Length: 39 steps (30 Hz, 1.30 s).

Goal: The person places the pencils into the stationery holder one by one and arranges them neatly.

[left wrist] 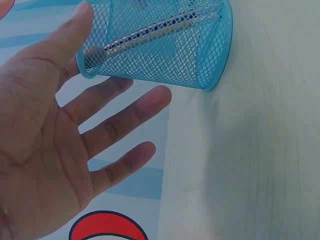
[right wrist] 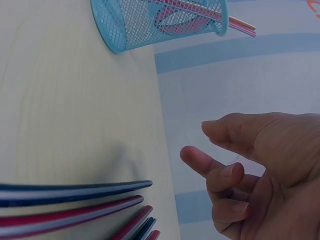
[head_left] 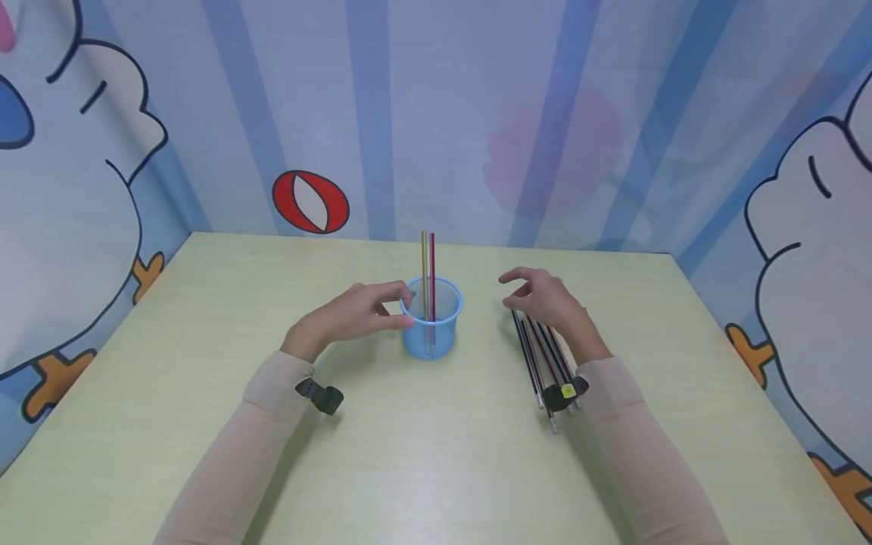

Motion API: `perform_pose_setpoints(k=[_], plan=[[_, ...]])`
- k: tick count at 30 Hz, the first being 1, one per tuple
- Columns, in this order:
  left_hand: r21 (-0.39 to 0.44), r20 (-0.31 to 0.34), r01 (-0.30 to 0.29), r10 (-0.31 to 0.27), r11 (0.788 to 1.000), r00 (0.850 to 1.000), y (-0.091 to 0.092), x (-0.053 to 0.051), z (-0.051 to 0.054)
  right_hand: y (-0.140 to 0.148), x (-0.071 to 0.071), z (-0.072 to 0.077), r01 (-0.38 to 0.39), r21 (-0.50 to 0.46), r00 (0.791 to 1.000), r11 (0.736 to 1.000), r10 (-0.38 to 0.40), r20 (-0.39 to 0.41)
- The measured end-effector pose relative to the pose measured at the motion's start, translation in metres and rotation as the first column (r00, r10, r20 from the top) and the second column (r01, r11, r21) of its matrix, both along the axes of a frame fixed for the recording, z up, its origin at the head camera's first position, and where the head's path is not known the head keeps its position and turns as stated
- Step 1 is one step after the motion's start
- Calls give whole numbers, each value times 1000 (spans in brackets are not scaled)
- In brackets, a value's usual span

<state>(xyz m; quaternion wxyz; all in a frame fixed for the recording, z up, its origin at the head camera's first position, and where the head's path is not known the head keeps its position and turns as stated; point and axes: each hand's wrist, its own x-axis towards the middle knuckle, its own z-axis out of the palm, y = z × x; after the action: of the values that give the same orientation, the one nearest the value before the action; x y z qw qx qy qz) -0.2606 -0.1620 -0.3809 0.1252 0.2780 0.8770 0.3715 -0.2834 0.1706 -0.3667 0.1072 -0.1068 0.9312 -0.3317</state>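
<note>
A light blue mesh pen cup (head_left: 429, 348) stands upright on the table, with a few thin pencils (head_left: 432, 261), yellow and red among them, rising above its rim. At the cup's left side, my left hand (head_left: 347, 312) holds the rim between thumb and index finger. That index fingertip shows through the mesh in the left wrist view, while the other fingers (left wrist: 130, 120) spread out below the cup. My right hand (head_left: 545, 299) hovers over the far ends of a bundle of dark and red pencils (head_left: 534, 356). Nothing sits between its thumb and fingers, which are partly bent.
The pale wooden table (head_left: 422, 462) ends at a blue striped backdrop (head_left: 436, 129) with cartoon figures on both sides. A small black device (head_left: 323, 397) is strapped to the left wrist, another (head_left: 564, 395) to the right, above the loose pencils.
</note>
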Motion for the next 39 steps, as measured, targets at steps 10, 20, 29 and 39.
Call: perform_pose_setpoints(k=[10,20,29,39], plan=[[3,-7,5,-5,1000,1000,0,-1,0,11,0,-12,-12,94,998,996,6,64],[-5,1,5,-5,1000,1000,0,0,0,15,0,-22,-62,132,997,989,55,60],[-7,0,2,-2,1000,1000,1,1,2,10,1,-31,-100,176,995,979,96,30],[-1,12,17,-17,1000,1000,0,1,1,-3,4,-34,-123,217,992,968,114,54]])
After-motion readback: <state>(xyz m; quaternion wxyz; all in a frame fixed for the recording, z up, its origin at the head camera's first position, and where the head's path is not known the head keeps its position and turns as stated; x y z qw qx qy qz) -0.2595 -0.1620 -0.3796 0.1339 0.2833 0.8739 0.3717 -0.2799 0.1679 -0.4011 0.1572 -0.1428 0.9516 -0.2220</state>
